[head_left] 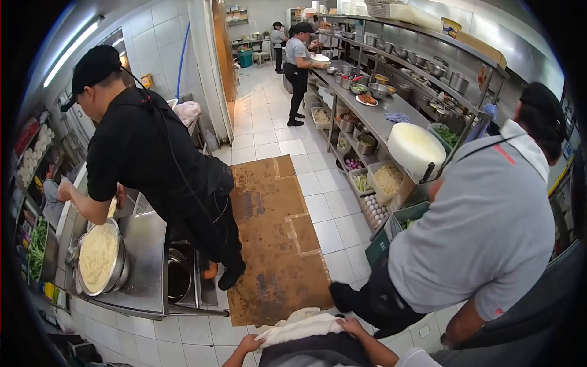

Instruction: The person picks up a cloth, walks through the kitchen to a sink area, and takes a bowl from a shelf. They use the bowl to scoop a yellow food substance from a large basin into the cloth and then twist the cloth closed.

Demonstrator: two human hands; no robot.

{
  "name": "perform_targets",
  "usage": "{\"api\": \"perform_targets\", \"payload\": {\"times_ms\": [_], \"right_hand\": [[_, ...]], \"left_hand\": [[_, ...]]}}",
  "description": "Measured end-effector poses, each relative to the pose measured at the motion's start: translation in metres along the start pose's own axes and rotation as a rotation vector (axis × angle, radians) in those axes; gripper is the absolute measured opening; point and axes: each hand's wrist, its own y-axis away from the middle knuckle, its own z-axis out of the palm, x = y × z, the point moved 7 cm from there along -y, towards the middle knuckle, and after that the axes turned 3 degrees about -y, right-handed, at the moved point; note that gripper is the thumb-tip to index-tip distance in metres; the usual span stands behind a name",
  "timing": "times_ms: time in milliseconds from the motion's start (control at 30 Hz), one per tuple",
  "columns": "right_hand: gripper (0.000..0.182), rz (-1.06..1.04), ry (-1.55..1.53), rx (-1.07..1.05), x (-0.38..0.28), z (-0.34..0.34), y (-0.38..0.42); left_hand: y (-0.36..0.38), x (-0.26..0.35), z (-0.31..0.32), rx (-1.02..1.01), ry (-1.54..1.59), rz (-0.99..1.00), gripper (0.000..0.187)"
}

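At the bottom of the view, a cream-coloured cloth [299, 328] lies bunched across my waist, over dark clothing. My left hand [250, 343] grips its left end, fingers closed on the fabric. The right end is pinched in my right hand [351, 326], with the fingertips partly hidden in the folds. Between the two hands the cloth spans in loose creases.
Flattened cardboard [269, 238] covers the floor ahead. A person in black [153, 140] stands left by a bowl of pale shredded food [99, 257]. Close on my right is a person in grey [471, 214]. Steel shelving [391, 116] lines the right side; others work farther back.
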Motion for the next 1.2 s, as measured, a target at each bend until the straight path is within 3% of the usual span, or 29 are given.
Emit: {"api": "perform_targets", "payload": {"times_ms": [67,133,300,500,633,733,767,900,1067,1133,1200], "right_hand": [[0.045,-0.059,0.019,0.036,0.020,0.013,-0.039],[0.045,-0.121,0.154,0.121,-0.025,-0.002,-0.016],[0.044,-0.056,-0.164,0.126,-0.039,-0.010,-0.040],[0.045,0.090,-0.093,0.078,-0.095,-0.037,-0.086],[0.047,0.106,-0.203,0.053,-0.105,-0.058,-0.170],[0.051,0.096,-0.275,0.037,-0.133,-0.100,-0.231],[0.052,0.096,-0.169,0.178,-0.112,-0.106,-0.276],[0.048,0.156,-0.328,-0.051,-0.148,-0.142,-0.339],[0.043,0.049,-0.289,0.002,-0.223,-0.196,-0.397],[0.043,-0.052,-0.159,0.046,-0.280,-0.228,-0.397],[0.044,-0.018,-0.090,0.061,-0.265,-0.230,-0.442]], "left_hand": [[-0.007,-0.003,0.000,0.010,-0.004,-0.060,0.060],[-0.017,0.006,-0.001,0.035,0.003,-0.049,0.060],[-0.054,0.048,-0.022,0.086,0.083,-0.007,0.055],[-0.107,0.090,-0.076,0.065,0.098,-0.042,0.054],[-0.180,0.103,-0.089,0.072,0.042,-0.026,0.054],[-0.226,0.148,-0.120,0.032,0.007,-0.032,0.055],[-0.240,0.163,-0.135,0.010,-0.005,-0.035,0.053],[-0.274,0.239,-0.224,0.220,0.023,0.003,0.047],[-0.327,0.274,-0.265,0.344,0.111,-0.022,0.050],[-0.364,0.283,-0.264,0.190,0.072,-0.157,0.052],[-0.405,0.295,-0.270,0.236,0.077,-0.142,0.051]]}}
